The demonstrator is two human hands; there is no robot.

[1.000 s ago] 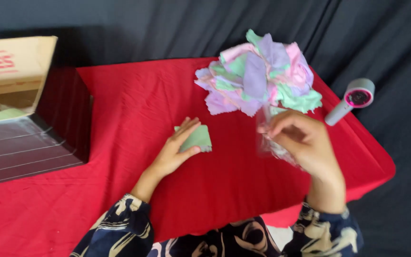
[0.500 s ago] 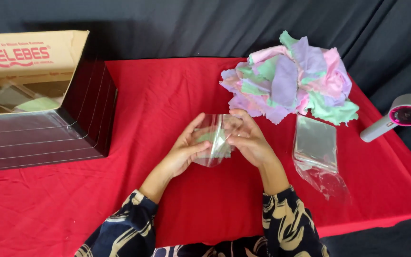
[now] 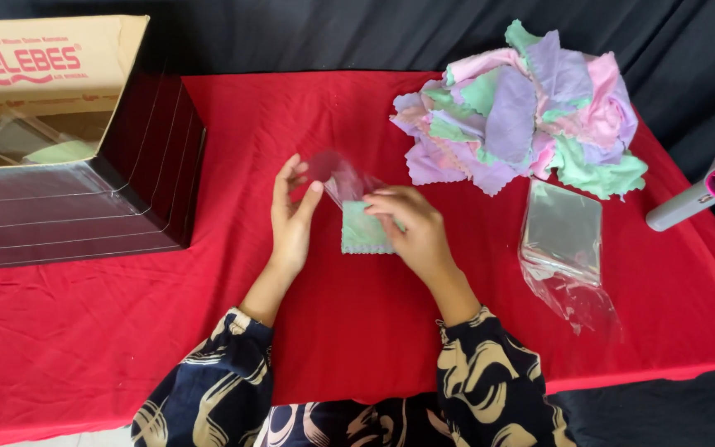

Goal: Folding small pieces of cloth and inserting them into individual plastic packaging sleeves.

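Head view, looking down on a table covered in a red cloth (image 3: pixel 208 348). At centre frame the left hand (image 3: pixel 293 217) and right hand (image 3: pixel 411 228) worked together on one small clear plastic sleeve (image 3: pixel 337 178). The left hand pinched the sleeve's upper edge between thumb and fingers, holding its mouth up off the table. The right hand was closed narrowly on a folded pale green cloth (image 3: pixel 363 232), fingertips pressed to its top edge; the cloth lay flat on the red cover just below the sleeve's mouth. Whether any part of the cloth had entered the sleeve could not be told, the plastic being transparent and partly hidden by the fingers.

Containers noted:
- Upper left of frame: a cardboard box (image 3: pixel 51 66) lying on its side, opening toward the camera. Inside it lay clear packets (image 3: pixel 35 141), at least one holding a green cloth.
- Right of centre: a stack of empty clear sleeves (image 3: pixel 563 236), flat on the cover, well apart from the hands.

Upper right of frame: a loose heap of pastel cloths (image 3: pixel 523 112) in pink, lilac and green, not contained. At the far right edge, off the red cover, a grey and pink handheld device (image 3: pixel 705 194).
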